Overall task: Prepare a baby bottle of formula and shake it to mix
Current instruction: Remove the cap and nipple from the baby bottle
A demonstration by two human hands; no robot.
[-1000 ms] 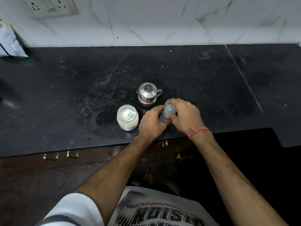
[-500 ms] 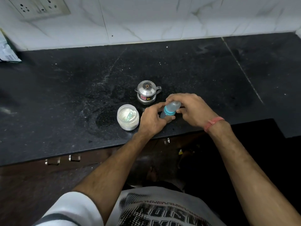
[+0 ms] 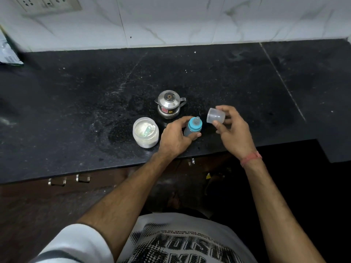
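The fingers of the left hand (image 3: 173, 138) are curled round the body of the baby bottle (image 3: 192, 129), thumb on the near side, holding it upright at the front of the black counter (image 3: 76, 103). The right hand (image 3: 231, 130) pinches the clear cap (image 3: 216, 116) between thumb and fingertips, just beside the bottle and clear of it, mouth turned toward the teat.

The blue collar and teat are on, so this looks like the opening step (nothing can go in yet). Next, I judge, the cap must be set down and the collar unscrewed while the left hand steadies the bottle.

Just left stands the open jar of powder (image 3: 145, 132) with a scoop inside; behind is a small lidded steel pot (image 3: 169, 105).
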